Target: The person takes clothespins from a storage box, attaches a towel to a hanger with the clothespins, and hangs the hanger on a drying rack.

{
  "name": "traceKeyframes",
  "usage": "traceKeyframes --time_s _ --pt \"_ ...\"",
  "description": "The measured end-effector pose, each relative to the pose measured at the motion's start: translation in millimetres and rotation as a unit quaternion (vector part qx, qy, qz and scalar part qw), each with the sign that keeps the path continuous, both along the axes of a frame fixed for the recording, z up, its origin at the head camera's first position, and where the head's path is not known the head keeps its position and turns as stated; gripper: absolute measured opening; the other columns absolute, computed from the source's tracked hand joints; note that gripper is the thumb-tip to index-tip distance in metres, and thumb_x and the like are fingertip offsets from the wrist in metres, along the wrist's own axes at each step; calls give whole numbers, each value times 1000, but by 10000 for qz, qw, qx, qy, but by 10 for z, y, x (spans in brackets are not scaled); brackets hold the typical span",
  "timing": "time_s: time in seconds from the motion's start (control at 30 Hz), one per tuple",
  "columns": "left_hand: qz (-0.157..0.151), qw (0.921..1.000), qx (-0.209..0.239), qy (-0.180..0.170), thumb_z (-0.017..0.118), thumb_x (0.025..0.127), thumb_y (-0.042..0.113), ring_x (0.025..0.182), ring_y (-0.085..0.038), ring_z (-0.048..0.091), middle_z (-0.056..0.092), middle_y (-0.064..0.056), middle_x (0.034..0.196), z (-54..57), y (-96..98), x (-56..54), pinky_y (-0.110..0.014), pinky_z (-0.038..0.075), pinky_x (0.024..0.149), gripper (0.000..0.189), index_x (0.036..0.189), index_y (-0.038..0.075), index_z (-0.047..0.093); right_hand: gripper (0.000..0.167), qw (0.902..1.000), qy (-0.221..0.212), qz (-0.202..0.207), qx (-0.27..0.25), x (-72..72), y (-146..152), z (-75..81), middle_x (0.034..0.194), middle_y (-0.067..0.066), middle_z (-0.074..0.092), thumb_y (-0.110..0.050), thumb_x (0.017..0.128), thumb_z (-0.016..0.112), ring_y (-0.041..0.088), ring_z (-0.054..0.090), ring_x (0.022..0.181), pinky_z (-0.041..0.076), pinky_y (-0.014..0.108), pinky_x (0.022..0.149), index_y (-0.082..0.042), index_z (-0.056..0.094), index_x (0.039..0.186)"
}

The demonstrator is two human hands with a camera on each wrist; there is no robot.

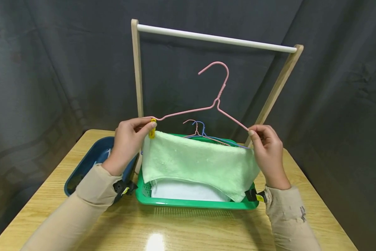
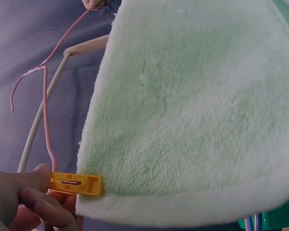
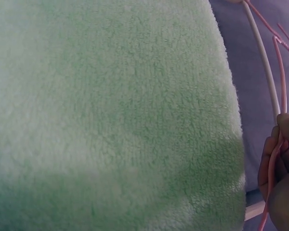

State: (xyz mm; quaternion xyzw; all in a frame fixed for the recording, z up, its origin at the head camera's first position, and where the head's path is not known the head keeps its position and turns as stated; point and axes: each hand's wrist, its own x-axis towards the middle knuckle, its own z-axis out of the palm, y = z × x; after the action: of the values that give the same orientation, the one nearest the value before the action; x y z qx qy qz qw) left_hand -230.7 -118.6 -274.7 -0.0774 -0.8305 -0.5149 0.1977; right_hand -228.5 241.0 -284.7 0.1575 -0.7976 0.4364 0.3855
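A pink wire hanger point(image 1: 188, 111) is held up in front of me with its hook at the top. My left hand point(image 1: 126, 143) pinches a yellow clothespin point(image 1: 152, 129) at the hanger's left end. That clothespin point(image 2: 89, 185) bites the corner of a pale green fluffy towel point(image 1: 200, 162), as the left wrist view shows. My right hand point(image 1: 268, 153) grips the hanger's right arm between thumb and fingers. Below the hanger the towel droops in a wide sheet, its right corner near my right hand. In the right wrist view the towel point(image 3: 120, 110) fills most of the picture.
Behind the towel stands a wooden rack with a white bar point(image 1: 216, 37). Under the towel sits a green basket point(image 1: 197, 203) with white cloth point(image 1: 188, 190) in it. Another pink hanger and a blue hanger point(image 1: 203, 129) show behind. A dark blue tub point(image 1: 73, 176) is at left.
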Motion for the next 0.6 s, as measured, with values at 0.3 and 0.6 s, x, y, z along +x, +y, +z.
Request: traceKeyframes --time_s 0.3,0.6 --pt "-92 9987 427 -252 68 99 24 88 -20 56 71 -10 114 -4 18 -2 -19 46 66 32 125 6 72 12 9999 -93 7 -83 -19 -6 -33 92 -10 54 1 99 63 8 49 73 41 14 64 11 67 103" --pt "171 9982 560 101 70 98 21 78 -19 55 74 -11 105 -21 39 -58 -20 42 59 28 119 3 75 12 9999 -65 -33 -88 -38 -22 -63 93 -11 54 1 99 62 7 50 75 42 13 66 12 66 103"
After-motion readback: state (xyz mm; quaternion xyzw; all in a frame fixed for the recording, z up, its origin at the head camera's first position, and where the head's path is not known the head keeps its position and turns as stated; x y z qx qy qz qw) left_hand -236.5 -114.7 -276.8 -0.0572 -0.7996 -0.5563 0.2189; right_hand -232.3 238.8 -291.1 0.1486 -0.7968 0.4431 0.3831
